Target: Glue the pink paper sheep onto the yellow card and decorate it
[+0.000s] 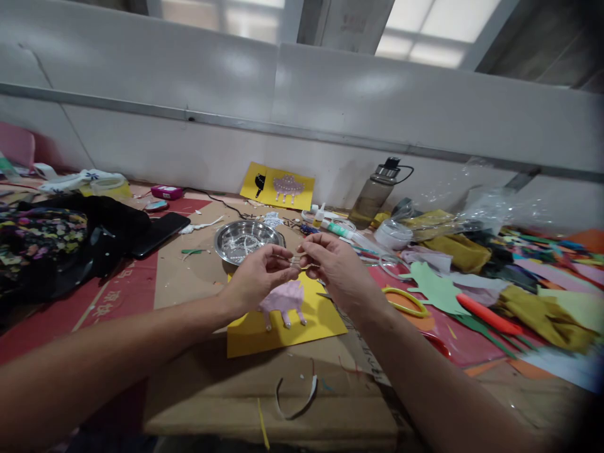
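My left hand (267, 274) and my right hand (328, 261) meet above the table, fingertips pinched close together. Between them is a small pale strip (296, 259) that looks like a short string of beads; the fingers hide most of it. Beneath the hands lies a yellow card (314, 330) with a pink cut-out shape (283, 303) on it, pearl-like beads at the tips of its legs. The hands cover the card's upper part. Just behind my left hand stands a round metal bowl (221, 250) with strings of white beads in it.
Finished-looking yellow cards (292, 189) lean on the wall. A drink bottle (375, 192) and glue bottle (319, 216) stand behind. Yellow-handled scissors (406, 302), a red-orange tool (488, 314) and paper scraps (436, 286) lie right; a black phone (160, 234) lies left.
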`<action>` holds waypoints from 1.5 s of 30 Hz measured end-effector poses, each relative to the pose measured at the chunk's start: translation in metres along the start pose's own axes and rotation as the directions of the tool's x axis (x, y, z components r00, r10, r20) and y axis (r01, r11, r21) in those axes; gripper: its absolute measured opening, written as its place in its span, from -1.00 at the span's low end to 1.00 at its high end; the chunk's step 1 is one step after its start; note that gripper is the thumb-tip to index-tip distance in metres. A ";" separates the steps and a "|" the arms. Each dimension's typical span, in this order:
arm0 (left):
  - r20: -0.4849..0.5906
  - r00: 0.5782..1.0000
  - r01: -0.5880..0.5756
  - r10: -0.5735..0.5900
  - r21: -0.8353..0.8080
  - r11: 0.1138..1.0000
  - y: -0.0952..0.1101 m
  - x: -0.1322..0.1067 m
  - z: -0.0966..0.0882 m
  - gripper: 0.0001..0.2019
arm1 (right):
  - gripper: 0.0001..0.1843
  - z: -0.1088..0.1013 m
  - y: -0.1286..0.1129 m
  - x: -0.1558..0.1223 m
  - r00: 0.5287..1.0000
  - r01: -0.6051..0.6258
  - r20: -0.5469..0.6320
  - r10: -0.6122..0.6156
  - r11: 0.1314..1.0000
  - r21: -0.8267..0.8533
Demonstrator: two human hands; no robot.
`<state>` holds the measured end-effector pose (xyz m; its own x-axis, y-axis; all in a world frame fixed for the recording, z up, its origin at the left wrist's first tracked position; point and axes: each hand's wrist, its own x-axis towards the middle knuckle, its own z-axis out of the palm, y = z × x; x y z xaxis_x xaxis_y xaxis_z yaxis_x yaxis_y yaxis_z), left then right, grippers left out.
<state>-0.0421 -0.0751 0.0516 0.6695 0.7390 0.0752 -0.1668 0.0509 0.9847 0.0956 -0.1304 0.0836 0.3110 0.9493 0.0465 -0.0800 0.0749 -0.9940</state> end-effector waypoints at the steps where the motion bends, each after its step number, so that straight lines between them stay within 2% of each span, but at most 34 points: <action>1: 0.000 1.000 0.009 -0.009 0.020 1.000 0.001 0.000 0.001 -0.68 | -0.86 0.000 0.000 0.000 1.000 0.006 -0.008 -0.006 1.000 0.001; 9: 0.039 0.999 0.028 -0.032 0.110 0.994 0.001 -0.003 -0.001 -0.78 | -0.80 -0.005 0.005 0.005 1.000 0.008 -0.019 -0.008 1.000 0.000; 12: 0.058 0.997 0.050 -0.052 0.042 0.998 -0.002 -0.003 -0.004 -0.80 | -0.79 -0.006 0.008 0.008 0.999 -0.030 -0.011 0.030 0.999 -0.012; 18: 0.067 0.979 0.202 -0.194 -0.148 0.968 0.005 -0.004 -0.010 -0.81 | -0.76 -0.010 0.014 0.008 0.993 -0.106 0.037 0.112 0.984 -0.141; 24: 0.204 0.929 0.341 -0.307 -0.160 0.926 0.014 -0.006 -0.016 -0.81 | -0.54 -0.024 0.021 0.012 0.990 -0.117 0.046 0.132 0.965 -0.234; 26: 0.204 0.925 0.357 -0.320 -0.179 0.917 0.015 -0.006 -0.019 -0.79 | -0.53 -0.031 0.022 0.008 0.993 -0.091 0.044 0.107 0.956 -0.279; 28: 0.171 0.934 0.345 -0.314 -0.204 0.916 0.014 -0.006 -0.024 -0.78 | -0.56 -0.044 0.021 -0.001 0.998 -0.003 0.058 0.027 0.926 -0.377; 30: 0.134 0.946 0.319 -0.295 -0.220 0.922 0.013 -0.005 -0.031 -0.79 | -0.62 -0.066 0.021 -0.014 0.996 0.092 0.046 -0.080 0.826 -0.556; 32: 0.101 0.953 0.301 -0.285 -0.228 0.926 0.013 -0.004 -0.036 -0.81 | -0.69 -0.096 0.025 -0.029 0.982 0.151 0.048 -0.184 0.601 -0.785; 33: 0.088 0.954 0.301 -0.288 -0.233 0.925 0.013 -0.003 -0.038 -0.82 | -0.71 -0.113 0.029 -0.036 0.974 0.136 0.031 -0.223 0.473 -0.870; 35: 0.060 0.953 0.302 -0.297 -0.240 0.922 0.014 -0.002 -0.040 -0.82 | -0.73 -0.147 0.042 -0.047 0.959 0.129 0.057 -0.278 0.250 -0.960; 37: 0.035 0.954 0.299 -0.299 -0.233 0.925 0.014 -0.002 -0.041 -0.82 | -0.70 -0.175 0.055 -0.056 0.947 0.195 0.163 -0.277 0.095 -0.976; 39: 0.011 0.955 0.291 -0.295 -0.212 0.933 0.014 -0.001 -0.040 -0.82 | -0.61 -0.192 0.065 -0.061 0.946 0.242 0.239 -0.218 -0.014 -0.970; 41: -0.011 0.957 0.283 -0.290 -0.191 0.940 0.012 -0.001 -0.040 -0.82 | -0.53 -0.199 0.068 -0.063 0.942 0.288 0.296 -0.159 -0.075 -0.955; 45: -0.033 0.964 0.256 -0.265 -0.165 0.952 0.010 -0.001 -0.042 -0.83 | -0.38 -0.203 0.060 -0.063 0.920 0.380 0.386 -0.071 -0.085 -0.921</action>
<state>-0.0747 -0.0475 0.0548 0.6655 0.7208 -0.1937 -0.1066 0.3487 0.9311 0.2635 -0.2476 0.0012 -0.0734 0.9858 0.1512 0.9973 0.0725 0.0112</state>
